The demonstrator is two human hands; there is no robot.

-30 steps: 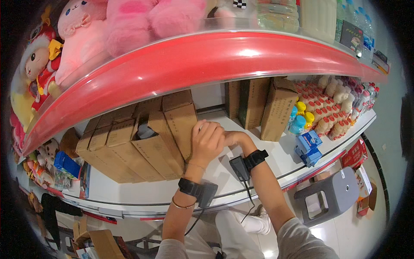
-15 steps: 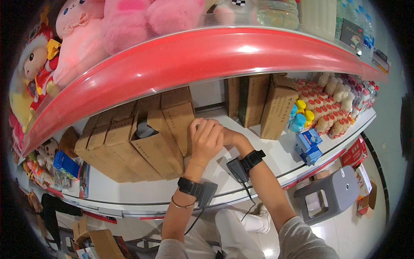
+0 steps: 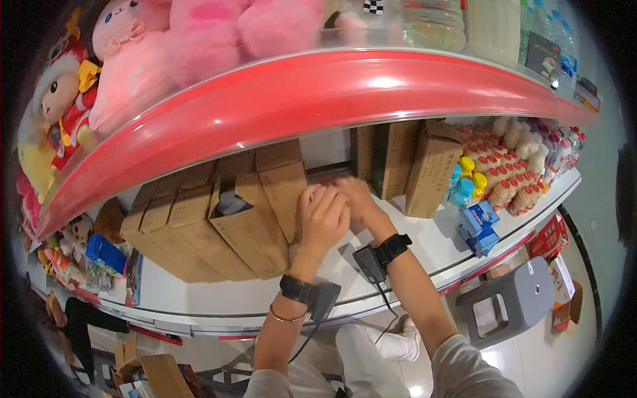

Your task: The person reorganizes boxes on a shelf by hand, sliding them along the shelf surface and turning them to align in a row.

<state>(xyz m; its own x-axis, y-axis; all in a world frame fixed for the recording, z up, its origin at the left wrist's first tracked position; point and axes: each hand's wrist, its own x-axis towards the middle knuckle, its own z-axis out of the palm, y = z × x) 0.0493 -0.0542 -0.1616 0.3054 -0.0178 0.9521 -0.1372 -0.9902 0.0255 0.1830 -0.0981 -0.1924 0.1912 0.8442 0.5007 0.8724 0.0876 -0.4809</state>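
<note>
Close together over the white shelf (image 3: 332,265), my left hand (image 3: 323,213) and my right hand (image 3: 356,197) meet between two groups of brown cardboard boxes. The left fingers are curled in; whatever they hold is hidden. Partly behind the left hand, the right one is also bent closed and a little blurred. Just left of my hands stands a tall carton (image 3: 282,189). Beside it, a carton with a raised flap (image 3: 249,232) shows a grey thing (image 3: 231,202) inside. To the right stand further upright cartons (image 3: 431,172).
A red curved shelf edge (image 3: 298,93) hangs over my hands, with pink plush toys (image 3: 206,40) above it. Small drink bottles (image 3: 504,166) and blue boxes (image 3: 479,217) sit at the right. A grey stool (image 3: 517,292) stands on the floor below.
The view has shifted slightly, so everything sits a little lower and to the right. My right hand has risen and shows more beside the left; both hands remain together.
</note>
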